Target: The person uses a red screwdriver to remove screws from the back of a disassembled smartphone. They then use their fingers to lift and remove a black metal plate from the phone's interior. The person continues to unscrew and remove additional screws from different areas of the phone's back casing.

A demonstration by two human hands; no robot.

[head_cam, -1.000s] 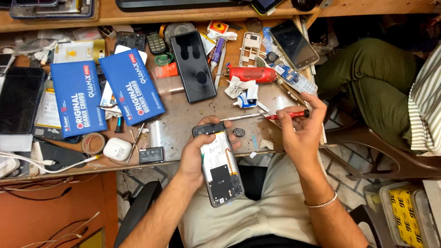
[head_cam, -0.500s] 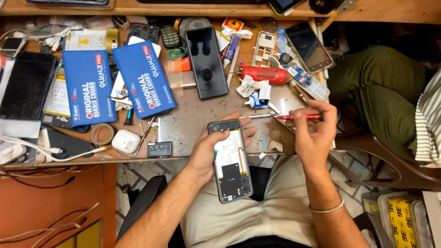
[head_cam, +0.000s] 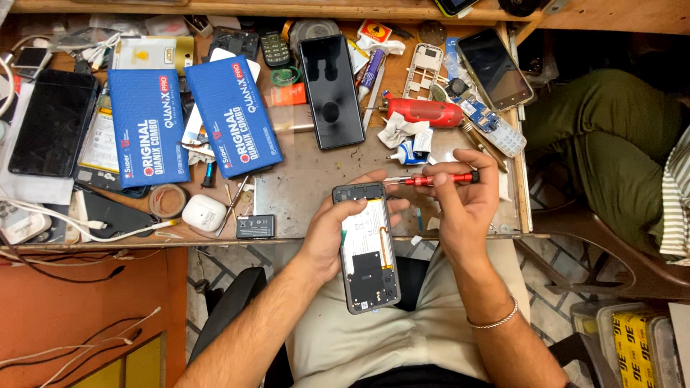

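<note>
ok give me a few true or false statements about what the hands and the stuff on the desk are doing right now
1. The left hand holds an opened grey phone with its back cover off. True.
2. The right hand holds a yellow hammer. False: it holds a slim red-handled screwdriver.
3. The screwdriver's tip points toward the top end of the opened phone. True.
4. Two blue rectangular boxes lie on the worn wooden desk to the person's left. True.
5. The small white earbud case sits on the person's lap. False: it rests on the desk near its front edge.
6. The black phone with a dark screen stands upright. False: it lies flat on the desk.
</note>
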